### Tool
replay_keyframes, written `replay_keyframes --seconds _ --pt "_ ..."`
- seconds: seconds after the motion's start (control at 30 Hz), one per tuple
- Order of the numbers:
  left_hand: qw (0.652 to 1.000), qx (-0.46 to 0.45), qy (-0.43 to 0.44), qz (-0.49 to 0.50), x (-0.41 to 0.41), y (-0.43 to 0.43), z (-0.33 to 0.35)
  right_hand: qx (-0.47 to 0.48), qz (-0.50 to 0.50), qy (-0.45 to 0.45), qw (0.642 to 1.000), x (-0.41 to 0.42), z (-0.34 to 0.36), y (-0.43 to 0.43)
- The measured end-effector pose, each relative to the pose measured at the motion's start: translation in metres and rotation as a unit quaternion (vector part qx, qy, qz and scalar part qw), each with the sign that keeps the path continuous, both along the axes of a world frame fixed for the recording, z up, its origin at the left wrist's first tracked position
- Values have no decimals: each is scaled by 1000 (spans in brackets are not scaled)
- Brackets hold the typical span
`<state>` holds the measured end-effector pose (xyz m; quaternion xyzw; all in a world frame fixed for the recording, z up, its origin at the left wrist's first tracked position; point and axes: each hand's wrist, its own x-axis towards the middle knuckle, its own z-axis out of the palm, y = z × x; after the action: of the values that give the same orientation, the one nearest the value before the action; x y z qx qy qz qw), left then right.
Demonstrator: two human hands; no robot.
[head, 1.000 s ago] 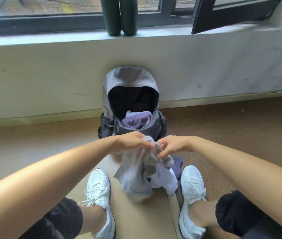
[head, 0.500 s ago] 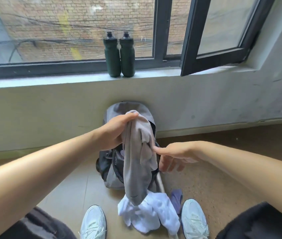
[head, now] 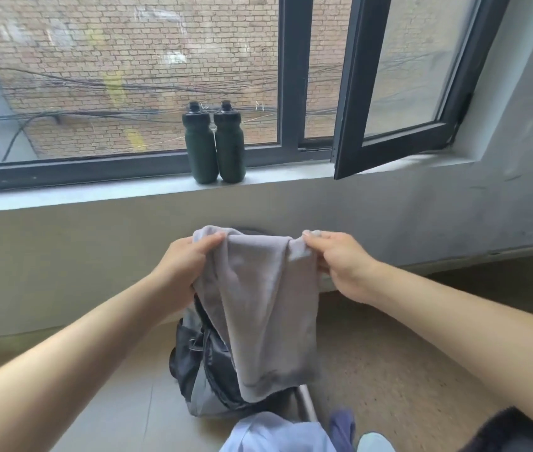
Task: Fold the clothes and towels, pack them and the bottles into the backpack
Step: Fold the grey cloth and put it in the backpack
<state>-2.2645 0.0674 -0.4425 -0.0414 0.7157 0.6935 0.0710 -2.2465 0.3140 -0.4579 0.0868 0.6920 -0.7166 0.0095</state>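
Observation:
A grey towel hangs in the air in front of me, spread between both hands. My left hand pinches its top left corner and my right hand pinches its top right corner. Behind the towel the grey and black backpack stands on the floor against the wall, mostly hidden by the cloth. Two dark green bottles stand upright side by side on the window sill above. A white garment and a dark blue cloth lie on the floor at the bottom edge.
The window sill runs along the wall above the backpack. An open window sash juts inward at the right. My white shoe shows at the bottom. Brown floor stretches to the right.
My right hand has taken the towel's other corner and both hands have lifted and spread it wide. My view has tilted upward, showing more window.

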Motion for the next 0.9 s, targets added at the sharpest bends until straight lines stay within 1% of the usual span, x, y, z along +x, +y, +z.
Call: replay_keyframes --seconds 0.07,0.13,0.23,0.3,0.33,0.37,0.43,0.47,0.53,0.6,0.67,0.73,0.77,0.83,0.9 --pt "998 -39 -9 40 -8 -10 -8 26 -28 -10 999 -7 -2 11" --pt "995 -77 -18 58 -14 -19 -15 21 -61 -8 998 -11 -3 20" --pt "990 -130 -25 52 -22 -31 -22 -7 -84 15 996 -17 1 26" --pt "989 -131 -35 53 -23 -34 -24 1 -78 21 997 -20 0 29" --pt "990 -125 -36 56 -22 -35 -24 49 -71 28 996 -19 -2 30" --pt "991 -116 -36 56 -21 -35 -24 133 -63 37 988 -18 -4 31" --pt "996 -66 -35 39 -20 -34 -21 315 -55 49 946 -16 -6 33" --pt "999 -23 -37 18 -18 -31 -18 372 -61 45 925 -15 -7 34" --pt "998 49 -35 -33 -11 -22 -11 423 -82 51 901 -13 -2 34" --pt "993 80 -22 -82 0 -7 -3 426 -76 77 898 -7 7 28" --pt "988 97 -9 -116 11 9 6 389 -12 97 916 2 16 15" --pt "984 118 11 -132 19 22 13 340 65 96 933 13 18 -6" --pt "982 126 28 -137 20 26 15 322 88 90 938 17 18 -16" --pt "981 117 72 -135 23 33 18 317 96 78 940 20 13 -31" --pt "983 75 123 -111 25 38 19 355 62 75 930 15 5 -35"
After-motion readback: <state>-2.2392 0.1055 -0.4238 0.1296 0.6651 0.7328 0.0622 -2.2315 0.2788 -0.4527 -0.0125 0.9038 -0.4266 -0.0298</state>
